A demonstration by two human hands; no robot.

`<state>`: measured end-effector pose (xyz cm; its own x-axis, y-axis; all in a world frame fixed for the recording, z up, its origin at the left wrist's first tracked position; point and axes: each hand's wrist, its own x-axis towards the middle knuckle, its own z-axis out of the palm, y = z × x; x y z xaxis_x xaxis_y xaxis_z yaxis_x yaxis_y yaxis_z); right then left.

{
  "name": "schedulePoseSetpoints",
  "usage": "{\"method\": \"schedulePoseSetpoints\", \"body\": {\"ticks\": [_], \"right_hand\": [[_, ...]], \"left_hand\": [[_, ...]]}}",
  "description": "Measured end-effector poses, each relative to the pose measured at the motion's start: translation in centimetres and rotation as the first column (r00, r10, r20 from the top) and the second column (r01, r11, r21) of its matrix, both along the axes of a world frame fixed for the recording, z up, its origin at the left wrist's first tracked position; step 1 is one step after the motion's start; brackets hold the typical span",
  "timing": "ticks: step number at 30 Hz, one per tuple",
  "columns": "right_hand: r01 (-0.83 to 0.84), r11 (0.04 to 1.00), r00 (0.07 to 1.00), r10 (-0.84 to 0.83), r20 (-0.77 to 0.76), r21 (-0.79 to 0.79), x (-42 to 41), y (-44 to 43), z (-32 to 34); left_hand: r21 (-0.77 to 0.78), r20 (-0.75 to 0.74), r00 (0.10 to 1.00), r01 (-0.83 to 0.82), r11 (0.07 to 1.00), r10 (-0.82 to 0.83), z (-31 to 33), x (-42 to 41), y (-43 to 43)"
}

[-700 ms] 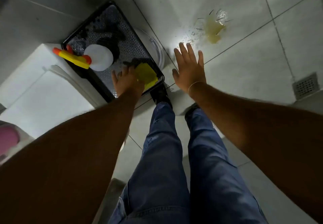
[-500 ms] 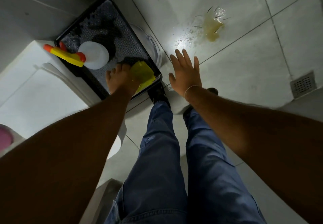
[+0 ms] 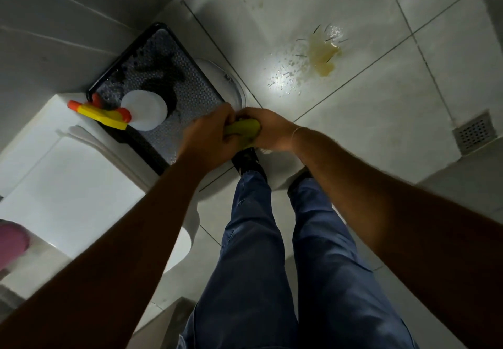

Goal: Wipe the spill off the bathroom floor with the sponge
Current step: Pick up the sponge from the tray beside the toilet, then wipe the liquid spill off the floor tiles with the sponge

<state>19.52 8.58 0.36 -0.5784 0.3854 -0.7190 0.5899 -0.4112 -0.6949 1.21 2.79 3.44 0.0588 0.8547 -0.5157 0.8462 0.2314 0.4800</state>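
Observation:
A yellow sponge (image 3: 243, 127) is squeezed between both hands above the near right corner of a black tray (image 3: 122, 141). My left hand (image 3: 208, 137) wraps it from the left and my right hand (image 3: 268, 132) from the right, so only a strip of yellow shows. The spill (image 3: 322, 54) is a yellowish puddle on the pale floor tiles, up and to the right of the hands, with fine droplets scattered to its left.
In the tray stand a white round lid (image 3: 144, 113) and a yellow and red spray trigger (image 3: 100, 111). A clear basin rim (image 3: 231, 87) shows behind the tray. A floor drain (image 3: 475, 132) sits at the right. My legs in jeans (image 3: 272, 253) stand below.
My left hand lifted the sponge off the tray. My right hand, open over the floor before, came in and closed on the sponge too.

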Motion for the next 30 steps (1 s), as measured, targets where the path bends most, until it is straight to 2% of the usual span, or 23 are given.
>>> {"method": "schedulePoseSetpoints", "body": {"ticks": [4, 6, 8, 10, 12, 14, 15, 17, 21, 26, 28, 30], "right_hand": [[0.093, 0.967, 0.995, -0.097, -0.006, -0.238, 4.0, 1.2, -0.3], [0.170, 0.944, 0.982, -0.186, -0.028, -0.283, 6.7, 1.2, -0.6], [0.327, 0.915, 0.943, -0.332, 0.018, -0.237, 9.0, 0.9, -0.9], [0.522, 0.842, 0.853, -0.508, 0.121, -0.135, 10.7, 0.3, -1.6], [0.676, 0.737, 0.722, -0.661, 0.203, -0.003, 12.0, -0.6, -3.0], [0.759, 0.638, 0.590, -0.757, 0.279, 0.126, 13.3, -1.4, -4.8], [0.763, 0.618, 0.544, -0.773, 0.326, 0.190, 14.0, -1.8, -5.8], [0.707, 0.635, 0.510, -0.762, 0.399, 0.311, 15.3, -2.5, -8.0], [0.622, 0.677, 0.537, -0.735, 0.414, 0.394, 17.4, -2.5, -12.1], [0.431, 0.773, 0.637, -0.626, 0.450, 0.466, 19.6, -0.4, -18.4], [0.403, 0.765, 0.627, -0.631, 0.457, 0.502, 20.4, 1.1, -21.2], [0.361, 0.710, 0.591, -0.676, 0.440, 0.605, 21.2, 2.6, -23.9]], "left_hand": [[0.045, 0.158, 0.987, -0.016, 0.999, 0.009, 0.3, 3.4, 1.0], [0.042, 0.256, 0.966, -0.060, 0.997, 0.047, -0.5, 5.3, 1.3], [-0.025, 0.359, 0.924, -0.129, 0.991, 0.129, -1.8, 7.4, 1.4], [-0.119, 0.385, 0.889, -0.219, 0.968, 0.249, -3.5, 9.2, 0.8], [-0.220, 0.321, 0.897, -0.241, 0.945, 0.303, -5.0, 10.5, -0.3], [-0.308, 0.251, 0.922, -0.213, 0.927, 0.295, -6.6, 11.2, -1.5], [-0.351, 0.234, 0.922, -0.215, 0.911, 0.308, -7.3, 11.6, -1.9], [-0.415, 0.195, 0.917, -0.243, 0.877, 0.347, -8.8, 12.3, -2.4], [-0.437, 0.089, 0.946, -0.245, 0.865, 0.313, -12.3, 13.4, -1.4], [-0.412, 0.003, 0.917, -0.363, 0.836, 0.399, -17.5, 15.5, 1.0], [-0.398, -0.033, 0.897, -0.416, 0.818, 0.440, -19.9, 16.6, 2.0], [-0.369, -0.071, 0.896, -0.431, 0.824, 0.438, -22.5, 17.6, 3.3]]}}
